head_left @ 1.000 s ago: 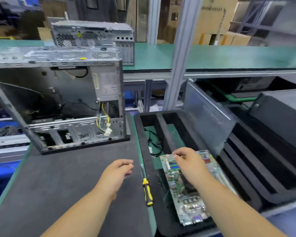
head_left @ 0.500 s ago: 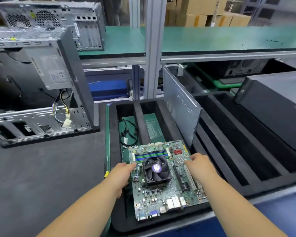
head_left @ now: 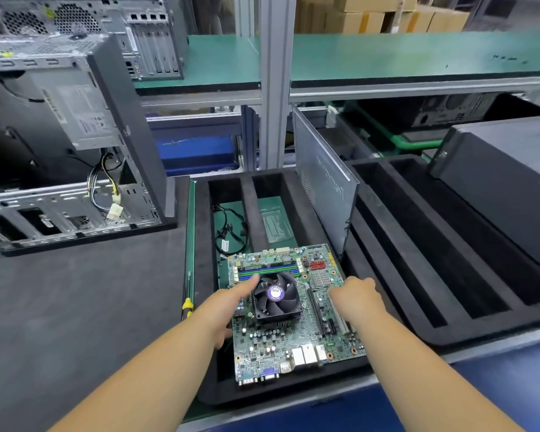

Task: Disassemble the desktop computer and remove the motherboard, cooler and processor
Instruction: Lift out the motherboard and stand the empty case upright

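With the motherboard (head_left: 293,310) out in the foam tray (head_left: 418,244), left hand (head_left: 228,302) flat and right hand (head_left: 356,297) curled on it, cooler (head_left: 276,296) removal likely comes next.

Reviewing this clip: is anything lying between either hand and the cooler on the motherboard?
Nothing visible does. The cooler sits exposed on top of the motherboard. The left hand lies at the board's left edge, a straight finger right beside the fan. The right hand rests over the slots to the cooler's right, with only bare board between.
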